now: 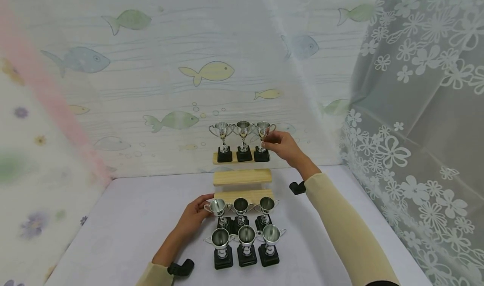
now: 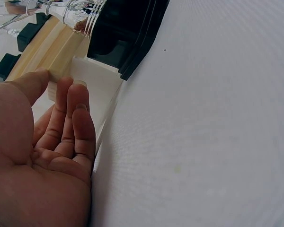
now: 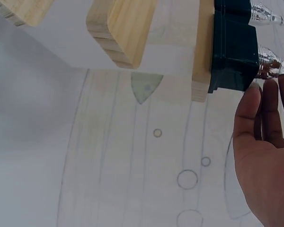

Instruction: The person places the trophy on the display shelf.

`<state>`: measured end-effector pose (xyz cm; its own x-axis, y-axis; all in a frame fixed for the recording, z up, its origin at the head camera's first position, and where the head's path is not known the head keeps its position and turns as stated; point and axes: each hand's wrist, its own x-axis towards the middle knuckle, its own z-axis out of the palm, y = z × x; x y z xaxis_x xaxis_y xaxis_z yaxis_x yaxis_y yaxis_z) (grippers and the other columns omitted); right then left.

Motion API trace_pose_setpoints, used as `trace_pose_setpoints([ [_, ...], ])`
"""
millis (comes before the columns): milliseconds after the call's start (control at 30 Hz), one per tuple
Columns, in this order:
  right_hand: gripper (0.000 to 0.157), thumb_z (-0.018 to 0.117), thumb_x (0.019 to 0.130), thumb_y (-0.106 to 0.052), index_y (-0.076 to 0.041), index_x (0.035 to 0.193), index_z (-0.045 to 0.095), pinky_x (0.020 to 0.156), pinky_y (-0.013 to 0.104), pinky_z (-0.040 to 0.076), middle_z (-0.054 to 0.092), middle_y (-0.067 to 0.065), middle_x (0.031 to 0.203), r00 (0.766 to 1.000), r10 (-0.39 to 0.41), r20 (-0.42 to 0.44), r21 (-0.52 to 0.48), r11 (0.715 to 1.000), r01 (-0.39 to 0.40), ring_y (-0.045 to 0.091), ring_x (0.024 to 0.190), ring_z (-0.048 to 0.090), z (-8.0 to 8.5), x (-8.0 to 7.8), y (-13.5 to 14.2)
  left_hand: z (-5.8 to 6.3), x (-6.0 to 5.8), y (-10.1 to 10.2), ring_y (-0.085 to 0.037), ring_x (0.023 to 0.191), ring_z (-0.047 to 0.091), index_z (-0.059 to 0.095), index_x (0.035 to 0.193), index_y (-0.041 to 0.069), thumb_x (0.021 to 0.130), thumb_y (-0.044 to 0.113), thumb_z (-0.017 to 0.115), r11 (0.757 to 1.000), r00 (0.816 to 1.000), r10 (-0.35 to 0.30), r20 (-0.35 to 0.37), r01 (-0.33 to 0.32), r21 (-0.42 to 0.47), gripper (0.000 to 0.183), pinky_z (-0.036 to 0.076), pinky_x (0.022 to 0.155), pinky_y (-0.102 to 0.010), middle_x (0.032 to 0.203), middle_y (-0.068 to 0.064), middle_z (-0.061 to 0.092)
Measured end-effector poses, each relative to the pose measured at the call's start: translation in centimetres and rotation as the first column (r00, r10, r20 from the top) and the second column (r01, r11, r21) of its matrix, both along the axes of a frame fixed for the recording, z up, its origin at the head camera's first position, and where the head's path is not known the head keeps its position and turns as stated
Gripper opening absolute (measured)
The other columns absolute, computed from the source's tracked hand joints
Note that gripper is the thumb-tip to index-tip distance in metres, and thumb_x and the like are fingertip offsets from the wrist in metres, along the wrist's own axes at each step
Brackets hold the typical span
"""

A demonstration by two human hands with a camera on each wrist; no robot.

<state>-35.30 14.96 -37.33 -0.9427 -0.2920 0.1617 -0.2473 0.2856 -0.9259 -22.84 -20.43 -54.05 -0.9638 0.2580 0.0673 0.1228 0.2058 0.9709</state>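
Note:
On the top step of a wooden display stand, three silver trophy cups with black bases stand side by side. My right hand (image 1: 285, 147) pinches the stem of the rightmost trophy cup (image 1: 261, 155), whose black base (image 3: 234, 54) sits on the top board (image 3: 203, 52) in the right wrist view. Low down, my left hand (image 1: 190, 219) holds the left end of the lowest board (image 1: 242, 195). The left wrist view shows the thumb on that board's edge (image 2: 54, 54) and the other fingers curled below it.
The bare middle board (image 1: 242, 177) lies between the top and lowest ones. In front are two rows of three trophy cups, including a front-left cup (image 1: 223, 256) and front-right cup (image 1: 269, 256). A fish-patterned curtain (image 1: 211, 72) hangs behind the white table (image 1: 124, 219).

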Motion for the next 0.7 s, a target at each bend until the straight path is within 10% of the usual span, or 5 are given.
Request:
trace_pose_setpoints([
  [700,0.047,0.073,0.101,-0.019,0.004,0.14,0.059,0.103,0.046,0.052,0.064,0.02,0.134,0.999,-0.016,-0.039,-0.049,0.999,0.014,0.032,0.121,0.063,-3.4,2.4,3.4,0.1,0.0,0.2,-0.012,0.091,0.071,0.051,0.151,-0.004,0.107,0.005,0.059,1.0,1.0,0.01,-0.011,-0.01,0.015,0.045,0.06,0.085,-0.028,0.106,-0.01,0.073],
])
